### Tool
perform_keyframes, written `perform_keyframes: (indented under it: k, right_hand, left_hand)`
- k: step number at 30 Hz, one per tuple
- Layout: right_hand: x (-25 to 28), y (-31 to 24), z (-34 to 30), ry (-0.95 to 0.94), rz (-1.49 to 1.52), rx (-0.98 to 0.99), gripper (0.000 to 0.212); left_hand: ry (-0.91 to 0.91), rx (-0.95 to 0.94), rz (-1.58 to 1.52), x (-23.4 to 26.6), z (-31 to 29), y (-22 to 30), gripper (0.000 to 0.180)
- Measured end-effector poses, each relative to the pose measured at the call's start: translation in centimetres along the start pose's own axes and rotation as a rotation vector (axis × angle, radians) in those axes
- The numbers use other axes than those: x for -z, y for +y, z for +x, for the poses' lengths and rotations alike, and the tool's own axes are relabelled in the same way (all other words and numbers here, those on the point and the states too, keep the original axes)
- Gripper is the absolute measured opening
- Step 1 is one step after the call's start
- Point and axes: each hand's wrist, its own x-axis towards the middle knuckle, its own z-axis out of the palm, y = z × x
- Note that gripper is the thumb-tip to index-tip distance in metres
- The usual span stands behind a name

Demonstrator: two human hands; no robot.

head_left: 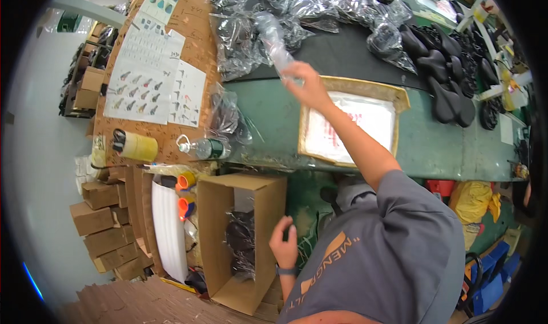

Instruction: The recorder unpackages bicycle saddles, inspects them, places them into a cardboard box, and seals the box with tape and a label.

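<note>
A person leans over a green worktop (262,107). The right hand (306,85) reaches across it, the fingers pinching the lower end of a clear plastic bag (272,41); the bag is blurred, so what it contains, if anything, is hard to tell. It slants up and away from the hand, in front of a pile of plastic-wrapped things (337,4) at the far side, over a black mat (337,50).

Beneath the right forearm, a shallow tray (403,98) with a worn, yellowish rim holds white sheets (371,118) with red marks. The left hand (282,244) hangs low, in front of the worktop, its fingers loosely bent and parted, with nothing seen in them. It is just beside an open cardboard box (270,210) that contains a dark thing in clear plastic (241,233).

To the right on the worktop lies a cluster of black bike saddles (445,67). To the left, a clear bottle (208,148) lies on its side near a yellow tub (140,146), and printed sheets (145,90) are on a brown board (197,44).
</note>
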Motion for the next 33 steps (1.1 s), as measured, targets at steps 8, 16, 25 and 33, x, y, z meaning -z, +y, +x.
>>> perform_keyframes:
  k: [8, 16, 25, 33]
  right_hand:
    - [16.1, -18.8, -21.2, -0.7, -0.285, 0.27, 0.017]
    - [35.4, -11.7, -31.1, -0.027, -0.593, -0.444, 0.029]
    - [50.9, 6.7, -32.1, 0.087, -0.806, -0.783, 0.062]
    - [57.6, 24.7, -18.0, -0.143, -1.06, -0.632, 0.069]
  left_hand:
    - [-0.299, 0.131, -1.029, -9.2, 8.4, 7.6, 0.073]
    - [-0.871, 0.231, -0.62, -21.9, 5.3, 9.1, 0.058]
    - [-0.793, -0.131, 0.134, -31.1, 15.0, 9.6, 0.044]
    - [-0.04, -0.564, 0.318, -35.3, 22.1, 5.9, 0.063]
